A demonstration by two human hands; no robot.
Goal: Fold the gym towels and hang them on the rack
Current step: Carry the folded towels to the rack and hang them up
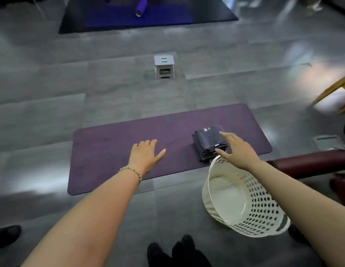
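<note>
Lying on one mat (pixel 110 135): one towel stack (pixel 207 140); left hand (pixel 143 153), right hand (pixel 238 149).

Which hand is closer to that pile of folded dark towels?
Right. The right hand hovers over the pile of towels; the left hand is off to its left, over the purple mat.

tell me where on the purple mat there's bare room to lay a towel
The purple mat is bare at its left end, from its edge to the left hand, and in the strip between that hand and the folded towel stack. The floor up to the grey stool is bare too. Crowded: the mat's right end, with the stack, right hand and white basket.
</note>
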